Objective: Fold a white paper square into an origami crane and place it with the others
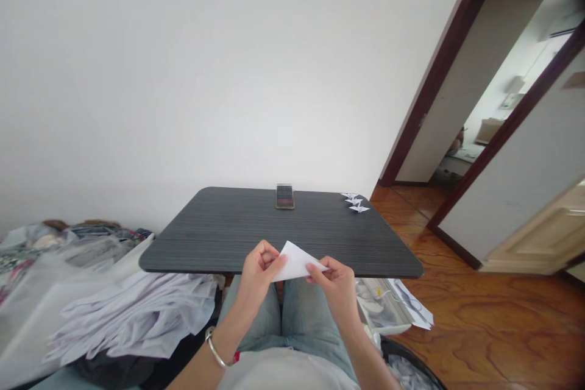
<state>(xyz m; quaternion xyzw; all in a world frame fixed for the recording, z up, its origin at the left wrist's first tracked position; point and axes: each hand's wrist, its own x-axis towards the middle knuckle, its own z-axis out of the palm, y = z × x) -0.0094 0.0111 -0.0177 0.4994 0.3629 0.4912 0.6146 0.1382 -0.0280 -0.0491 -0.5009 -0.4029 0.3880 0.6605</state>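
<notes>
A white sheet of paper folded into a triangle [299, 262] is held up between my two hands, just above the near edge of the dark table [228, 225]. My left hand [259, 271] pinches its left side between thumb and fingers. At the pointed right corner, my right hand [335, 283] grips it the same way, thumb on top. Several small folded paper cranes [359, 208] stand in a row at the table's far right corner. The fingers under the paper are partly hidden.
A phone on a stand [284, 196] is at the table's back edge, near the white wall [228, 73]. White cloth [137, 311] lies heaped at the left. To the right are a white box of odds and ends [386, 317], a black-rimmed bin [411, 372] and an open doorway.
</notes>
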